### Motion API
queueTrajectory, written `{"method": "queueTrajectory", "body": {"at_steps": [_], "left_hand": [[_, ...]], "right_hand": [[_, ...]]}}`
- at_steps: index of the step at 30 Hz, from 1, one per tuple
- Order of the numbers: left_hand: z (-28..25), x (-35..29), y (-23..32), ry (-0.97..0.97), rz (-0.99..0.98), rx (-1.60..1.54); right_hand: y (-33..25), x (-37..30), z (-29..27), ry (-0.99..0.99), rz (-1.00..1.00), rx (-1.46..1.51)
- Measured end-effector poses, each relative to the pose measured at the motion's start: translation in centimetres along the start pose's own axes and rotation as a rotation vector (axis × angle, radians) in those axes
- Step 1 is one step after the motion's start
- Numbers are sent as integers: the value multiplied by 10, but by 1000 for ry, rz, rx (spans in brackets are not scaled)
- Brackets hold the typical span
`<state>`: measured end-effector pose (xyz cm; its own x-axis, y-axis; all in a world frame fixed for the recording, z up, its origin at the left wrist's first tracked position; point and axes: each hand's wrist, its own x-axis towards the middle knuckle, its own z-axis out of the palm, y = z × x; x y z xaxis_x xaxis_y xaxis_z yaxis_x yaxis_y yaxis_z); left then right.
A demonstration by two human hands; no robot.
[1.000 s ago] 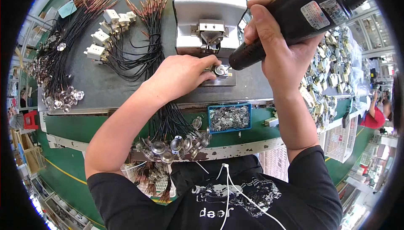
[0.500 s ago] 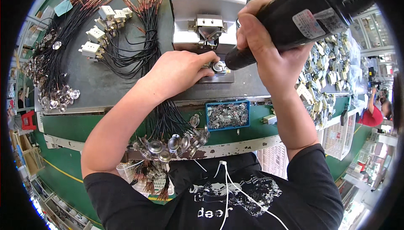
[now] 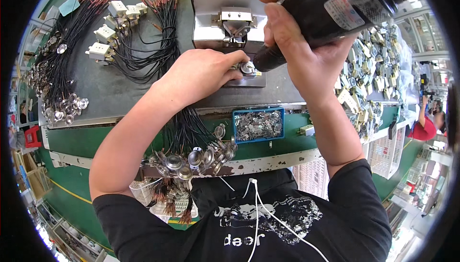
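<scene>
Just below the grips: blue parts tray (image 3: 258,125), wire bundles w/ metal caps (image 3: 191,157). Left hand (image 3: 203,73) pinches round part (image 3: 247,67) on fixture; right hand (image 3: 306,46) clamps black driver (image 3: 330,13), tip touching part.

A long green workbench (image 3: 72,140) with a chipped pale front edge fills the room's middle, topped by a grey mat (image 3: 110,89). Daylight seems to come through windows (image 3: 424,32) at right, where a person in red (image 3: 424,128) stands.

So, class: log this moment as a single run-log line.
left hand: steadies small round metal part on fixture plate | right hand: holds black power driver, tip at part | blue bin: metal pieces
</scene>
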<state>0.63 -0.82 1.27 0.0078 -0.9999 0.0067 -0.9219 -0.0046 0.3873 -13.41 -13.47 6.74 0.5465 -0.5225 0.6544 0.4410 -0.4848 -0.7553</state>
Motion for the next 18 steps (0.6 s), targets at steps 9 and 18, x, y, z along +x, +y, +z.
{"method": "queueTrajectory", "body": {"at_steps": [9,18], "left_hand": [[4,-4,14,226,181,195],[48,2,54,-281,689,187]], "right_hand": [[-51,4,-20,29,314,14],[-24,10,-28,66,0,68]]}}
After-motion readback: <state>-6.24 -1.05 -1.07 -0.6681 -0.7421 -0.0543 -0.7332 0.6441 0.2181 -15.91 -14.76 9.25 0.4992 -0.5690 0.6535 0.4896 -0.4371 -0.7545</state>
